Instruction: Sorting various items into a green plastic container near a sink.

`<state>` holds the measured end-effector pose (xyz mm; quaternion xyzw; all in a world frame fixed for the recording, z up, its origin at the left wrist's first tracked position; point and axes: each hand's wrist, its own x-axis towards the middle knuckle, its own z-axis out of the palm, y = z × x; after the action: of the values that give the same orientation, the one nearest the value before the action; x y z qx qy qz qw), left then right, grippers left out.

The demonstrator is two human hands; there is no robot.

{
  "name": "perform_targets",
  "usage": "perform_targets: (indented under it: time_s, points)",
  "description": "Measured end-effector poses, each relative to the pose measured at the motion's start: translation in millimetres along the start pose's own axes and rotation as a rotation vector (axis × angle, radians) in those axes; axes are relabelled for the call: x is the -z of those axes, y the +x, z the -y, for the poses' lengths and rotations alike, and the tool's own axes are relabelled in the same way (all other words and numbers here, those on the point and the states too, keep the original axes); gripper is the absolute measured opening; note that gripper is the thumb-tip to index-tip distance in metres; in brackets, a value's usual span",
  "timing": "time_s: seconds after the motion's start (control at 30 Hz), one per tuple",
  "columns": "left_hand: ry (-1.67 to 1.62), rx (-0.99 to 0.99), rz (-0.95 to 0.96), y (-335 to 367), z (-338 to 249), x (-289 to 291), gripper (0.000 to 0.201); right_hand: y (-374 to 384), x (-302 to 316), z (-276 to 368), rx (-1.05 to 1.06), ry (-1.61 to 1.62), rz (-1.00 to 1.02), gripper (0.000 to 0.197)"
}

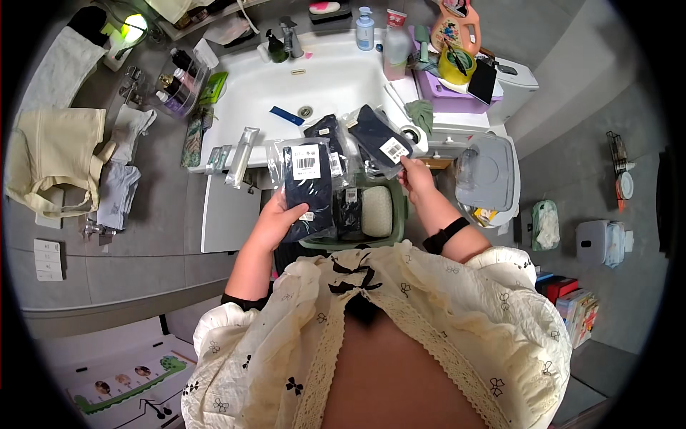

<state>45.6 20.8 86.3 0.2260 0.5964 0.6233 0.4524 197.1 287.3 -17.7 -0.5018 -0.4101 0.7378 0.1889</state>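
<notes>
My left hand [275,219] is closed on the lower end of a clear plastic packet of folded dark navy cloth [320,187], with a white label on its upper part. My right hand [416,177] pinches the lower corner of a similar labelled packet [370,132], tilted over the sink's front edge. Between them lies another dark packet [329,130], partly covered; I cannot tell whether a hand touches it. Below, a green bin [401,227] contains a dark labelled packet [350,214] and a cream textured bundle [377,212].
The white sink [243,89] holds a blue comb-like strip [286,115]. Clear tube-like packets [243,157] lie on its front-left rim. Bottles stand along the back, beside a purple box [446,96]. A grey-lidded bin [488,171] stands right; a cream bag [57,154] hangs left.
</notes>
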Motion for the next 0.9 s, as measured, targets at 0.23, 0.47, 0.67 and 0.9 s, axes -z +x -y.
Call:
perform_targets:
  time_s: [0.23, 0.47, 0.67, 0.9]
  points:
    - [0.074, -0.025, 0.03, 2.7, -0.2, 32.5, 0.051, -5.7, -17.0, 8.3, 0.178, 0.134, -0.013, 0.009]
    - [0.015, -0.022, 0.097, 13.4, -0.2, 65.6, 0.043, -29.0, -28.7, 23.9, 0.495, 0.045, 0.004, 0.012]
    - [-0.077, -0.008, 0.243, 22.8, -3.5, 95.2, 0.041, -100.5, -40.8, 71.9, 1.008, -0.232, -0.159, 0.009]
    - [-0.134, 0.031, 0.336, 33.7, -4.3, 109.2, 0.048, -184.0, -70.8, 101.9, 1.203, -0.333, -0.059, 0.006]
